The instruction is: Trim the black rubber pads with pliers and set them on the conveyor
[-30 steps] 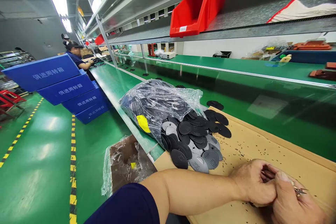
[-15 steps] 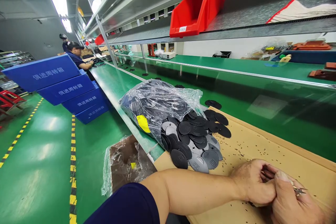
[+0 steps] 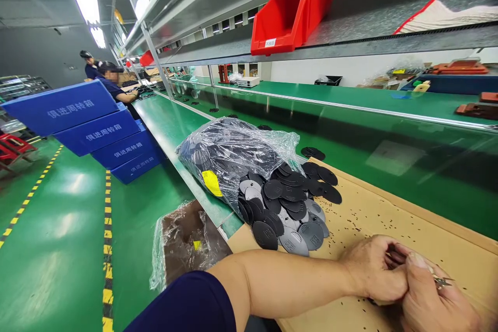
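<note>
My left hand (image 3: 375, 268) is closed at the lower right, its fingers curled against my right hand; what it grips is hidden. Beside it, my right hand (image 3: 431, 290) is wrapped round a small metal tool (image 3: 442, 281) whose thin dark tips poke out past the fingers. Both hands touch, above the brown cardboard sheet (image 3: 389, 202), which is sprinkled with tiny black bits. Left of them lies a heap of black and grey oval discs (image 3: 295, 202), spilling from a clear plastic bag (image 3: 233, 145) with a yellow label.
A red bin (image 3: 291, 10) and a white glove (image 3: 447, 15) rest on the shelf overhead. Black discs (image 3: 313, 153) lie on the green surface behind the cardboard. Blue boxes (image 3: 105, 132) are stacked at left, near a seated person (image 3: 112, 83). A plastic-lined carton (image 3: 182, 244) stands below the bench.
In the background, a second person has shifted slightly left. The discs on the green surface behind the cardboard have moved slightly left. My hands have barely moved.
</note>
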The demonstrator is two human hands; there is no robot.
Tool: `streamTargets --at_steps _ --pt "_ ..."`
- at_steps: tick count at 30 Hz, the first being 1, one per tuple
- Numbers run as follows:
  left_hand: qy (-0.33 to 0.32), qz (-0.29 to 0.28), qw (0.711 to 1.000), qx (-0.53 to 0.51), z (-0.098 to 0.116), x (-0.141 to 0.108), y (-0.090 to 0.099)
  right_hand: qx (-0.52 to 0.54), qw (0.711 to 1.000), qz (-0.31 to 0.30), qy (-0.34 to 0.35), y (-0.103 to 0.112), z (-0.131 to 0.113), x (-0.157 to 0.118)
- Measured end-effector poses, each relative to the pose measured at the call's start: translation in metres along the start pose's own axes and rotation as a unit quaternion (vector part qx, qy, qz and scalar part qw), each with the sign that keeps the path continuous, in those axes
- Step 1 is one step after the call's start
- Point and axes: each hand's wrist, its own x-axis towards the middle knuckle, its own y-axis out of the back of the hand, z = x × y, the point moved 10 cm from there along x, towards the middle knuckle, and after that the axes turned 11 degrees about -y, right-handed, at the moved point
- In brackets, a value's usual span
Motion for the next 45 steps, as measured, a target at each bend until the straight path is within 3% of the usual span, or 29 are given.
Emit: streamTargets --at_steps 13,27,38,45 --pt "-0.029 -0.001 1.000 0.011 0.002 0.002 -0.001 0.009 1.000 0.005 0.006 0.001 0.015 0.011" --pt "-0.026 0.005 0.999 0.020 -0.006 0.004 -0.001 0.040 0.999 -0.007 0.002 -0.001 -0.007 -0.004" --pt "-0.028 0.004 1.000 0.011 0.005 0.001 0.001 0.023 1.000 -0.005 -0.005 -0.001 0.005 0.003" --pt "-0.026 0.012 1.000 0.001 -0.001 0.004 0.000 0.025 1.000 0.002 -0.001 0.000 0.012 0.008"
